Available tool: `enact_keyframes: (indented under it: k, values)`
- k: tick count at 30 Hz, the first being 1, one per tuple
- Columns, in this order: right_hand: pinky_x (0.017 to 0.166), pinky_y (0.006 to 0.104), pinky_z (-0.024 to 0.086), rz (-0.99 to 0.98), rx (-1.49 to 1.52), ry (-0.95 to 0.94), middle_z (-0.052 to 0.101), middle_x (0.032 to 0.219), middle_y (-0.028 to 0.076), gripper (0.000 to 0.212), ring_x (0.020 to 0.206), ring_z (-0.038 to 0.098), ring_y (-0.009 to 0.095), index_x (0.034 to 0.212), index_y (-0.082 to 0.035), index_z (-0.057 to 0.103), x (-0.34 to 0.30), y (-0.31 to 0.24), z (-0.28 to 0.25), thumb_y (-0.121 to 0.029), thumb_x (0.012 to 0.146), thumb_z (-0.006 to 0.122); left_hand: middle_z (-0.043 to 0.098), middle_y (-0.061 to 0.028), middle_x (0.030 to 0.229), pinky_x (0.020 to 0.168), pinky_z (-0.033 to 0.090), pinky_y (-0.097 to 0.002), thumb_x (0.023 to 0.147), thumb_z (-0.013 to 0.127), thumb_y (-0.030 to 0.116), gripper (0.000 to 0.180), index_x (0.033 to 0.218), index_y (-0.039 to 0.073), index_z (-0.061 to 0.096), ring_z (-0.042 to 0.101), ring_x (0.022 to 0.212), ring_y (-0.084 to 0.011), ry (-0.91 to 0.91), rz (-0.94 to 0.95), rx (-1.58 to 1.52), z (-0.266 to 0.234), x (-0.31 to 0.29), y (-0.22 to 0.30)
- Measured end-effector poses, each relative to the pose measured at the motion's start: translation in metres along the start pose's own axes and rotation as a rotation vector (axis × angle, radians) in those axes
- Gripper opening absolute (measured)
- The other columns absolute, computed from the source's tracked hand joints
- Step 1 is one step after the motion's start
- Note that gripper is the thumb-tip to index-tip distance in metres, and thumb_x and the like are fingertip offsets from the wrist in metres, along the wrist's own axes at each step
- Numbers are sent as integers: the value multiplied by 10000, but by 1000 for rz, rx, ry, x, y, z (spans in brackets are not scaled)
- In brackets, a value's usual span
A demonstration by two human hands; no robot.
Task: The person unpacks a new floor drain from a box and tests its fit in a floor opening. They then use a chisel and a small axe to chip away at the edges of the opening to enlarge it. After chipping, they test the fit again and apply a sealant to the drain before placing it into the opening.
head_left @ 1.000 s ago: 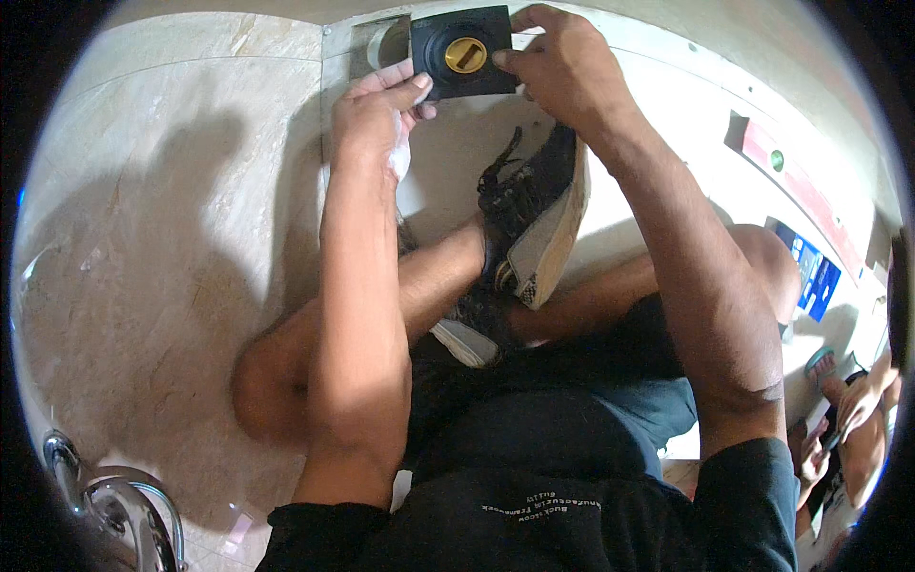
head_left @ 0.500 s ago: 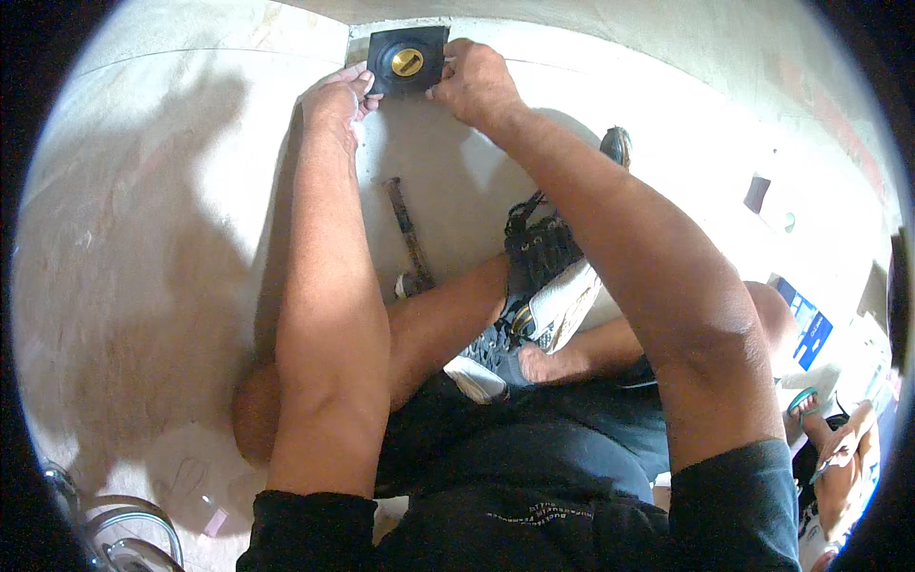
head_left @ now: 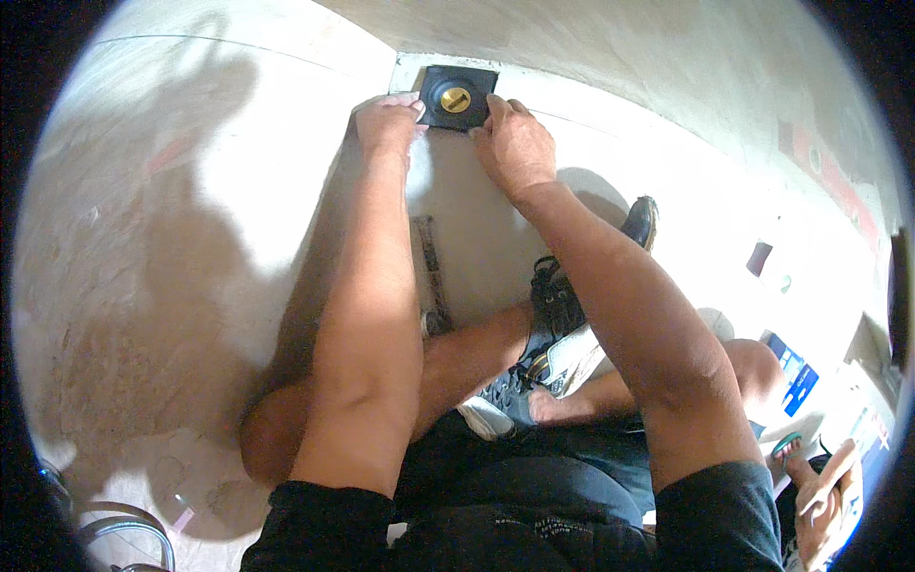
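Note:
A black square floor drain (head_left: 439, 84) with a round gold-coloured centre is at the corner by the walls. My left hand (head_left: 389, 124) grips its left edge, fingertips and thumb against the side. My right hand (head_left: 519, 148) pinches the lower right edge between thumb and fingers. The drain's underside is hidden, so I cannot tell whether it rests fully on the floor. Between my forearms lies a hammer (head_left: 431, 259) with a dark, worn handle; my left forearm and leg partly cover its head.
My crossed legs and dark shoes (head_left: 562, 310) take up the middle floor. A blue and white box (head_left: 793, 374) stands beyond my right knee. Another person's hand (head_left: 827, 505) shows at lower right. Curved shiny tubing (head_left: 129, 529) sits at lower left. Walls (head_left: 610, 57) meet behind the drain.
The whole view has shifted, so the scene sits lower and further right. Both hands keep hold of the floor drain, which now appears slightly further from the wall edge. More of the hammer is covered.

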State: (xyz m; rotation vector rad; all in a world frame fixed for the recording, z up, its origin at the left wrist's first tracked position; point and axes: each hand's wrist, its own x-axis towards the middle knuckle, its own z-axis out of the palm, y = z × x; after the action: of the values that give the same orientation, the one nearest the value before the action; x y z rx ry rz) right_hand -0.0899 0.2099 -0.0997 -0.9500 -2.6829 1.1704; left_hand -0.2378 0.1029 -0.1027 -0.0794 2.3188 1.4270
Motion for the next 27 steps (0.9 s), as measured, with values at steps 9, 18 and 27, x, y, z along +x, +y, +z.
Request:
enact_keyframes:
  k: [9,18,27]
  values:
    - [957,434,553,-11,-47,9,693,1139,144,526,1096,680,316,1381,-37,604,-1,-1,0,-210,902,736,790,-162,996,864,569,-327,803,853,94,236,1025,27,807,765,905,-225,123,164,489,1,-3,4]
    - [977,435,547,-47,-85,74,694,1135,166,484,1099,680,325,1356,-18,606,-1,3,3,-186,914,712,786,-180,1023,891,566,-334,812,786,-32,250,1058,14,799,757,942,-246,41,275,403,-1,-1,-7]
    - [902,436,578,-169,-65,105,673,1125,189,314,1017,697,365,1210,-53,678,3,20,7,-170,919,672,655,-123,1138,879,579,-307,766,788,-89,403,1127,92,799,686,986,-238,-49,506,440,-10,-10,-17]
